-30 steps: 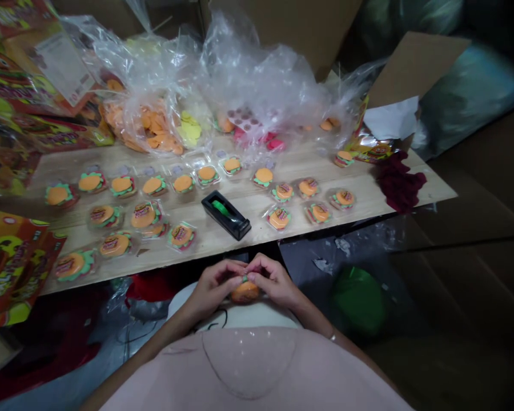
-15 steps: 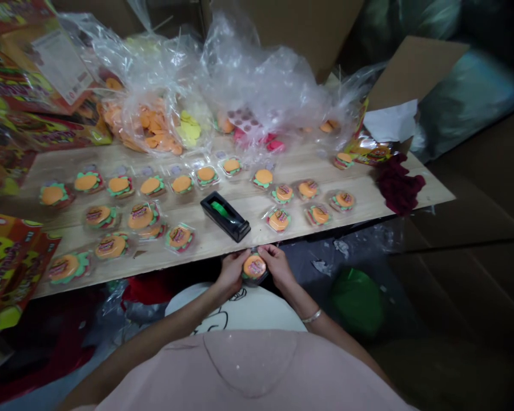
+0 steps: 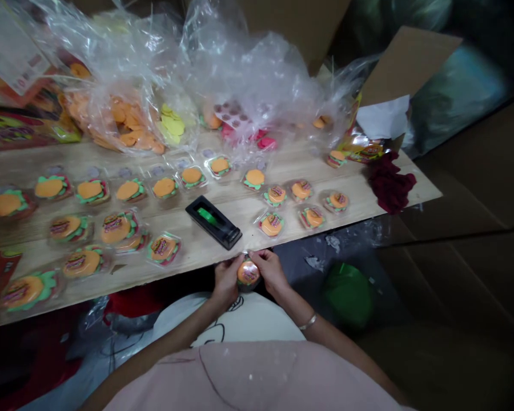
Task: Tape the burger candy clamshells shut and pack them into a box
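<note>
Between both hands, just off the table's front edge, is a toy burger in a clear plastic case (image 3: pixel 248 274) with a printed label on its orange bun. My left hand (image 3: pixel 227 279) grips its left side, and my right hand (image 3: pixel 270 270) pinches its upper right edge, thumbs and fingers close together at the top. A black tape dispenser (image 3: pixel 223 231) with a green core lies on the table (image 3: pixel 205 254) just beyond my hands. Right of it sit several labelled cased burgers (image 3: pixel 271 224); more labelled ones (image 3: pixel 164 248) lie to the left.
A row of cased burgers without labels (image 3: pixel 165 187) runs across the middle of the table. Behind stand clear bags of orange pieces (image 3: pixel 131 123) and yellow pieces (image 3: pixel 171 123). A dark red cloth (image 3: pixel 392 182) and an open carton (image 3: pixel 405 68) are at the right. Printed boxes (image 3: pixel 25 123) stand left.
The view has shifted, so the table's things appear further left and its left side larger. Both hands keep hold of the cased toy burger at the table edge.
</note>
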Motion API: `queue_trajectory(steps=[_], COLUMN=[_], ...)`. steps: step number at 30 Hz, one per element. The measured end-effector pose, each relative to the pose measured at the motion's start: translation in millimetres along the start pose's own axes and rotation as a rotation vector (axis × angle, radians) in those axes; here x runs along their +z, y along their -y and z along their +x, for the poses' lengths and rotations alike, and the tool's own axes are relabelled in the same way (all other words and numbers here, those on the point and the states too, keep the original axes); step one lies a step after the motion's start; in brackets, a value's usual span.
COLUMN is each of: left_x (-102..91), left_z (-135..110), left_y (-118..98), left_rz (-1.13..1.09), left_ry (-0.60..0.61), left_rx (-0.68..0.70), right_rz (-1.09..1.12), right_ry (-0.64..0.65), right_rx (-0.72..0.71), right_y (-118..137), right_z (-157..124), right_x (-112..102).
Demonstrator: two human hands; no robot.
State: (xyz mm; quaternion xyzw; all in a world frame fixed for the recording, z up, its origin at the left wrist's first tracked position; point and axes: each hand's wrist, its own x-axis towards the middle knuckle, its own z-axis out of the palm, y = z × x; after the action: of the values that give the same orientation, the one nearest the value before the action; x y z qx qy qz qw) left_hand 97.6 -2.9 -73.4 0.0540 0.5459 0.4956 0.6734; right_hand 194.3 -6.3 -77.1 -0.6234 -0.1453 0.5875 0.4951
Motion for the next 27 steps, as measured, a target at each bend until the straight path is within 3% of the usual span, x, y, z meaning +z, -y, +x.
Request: queue_trajectory(steps=[7,14,19,27], left_x=[0.7,-6.9,-4.1,-3.3], left_z=[4,2,1,5], left_y=[-3,1,5,16], left_rz=[-0.018,0.067,0.049,0.040], left_ry=[0.009,0.076,0.019,-0.012], left_rx=[-0.019,0.021,0.075,0.158], right_rz=[0.015,0.106,0.056,0.114], right_ry=[-0.038,0.075,0.042,0.140], right_rx=[0.143,0.077,0.031,0.135], right_y=[2,-2,-1,5], right_z=[6,5,0,5], right_x=[1,-5,-6,-6])
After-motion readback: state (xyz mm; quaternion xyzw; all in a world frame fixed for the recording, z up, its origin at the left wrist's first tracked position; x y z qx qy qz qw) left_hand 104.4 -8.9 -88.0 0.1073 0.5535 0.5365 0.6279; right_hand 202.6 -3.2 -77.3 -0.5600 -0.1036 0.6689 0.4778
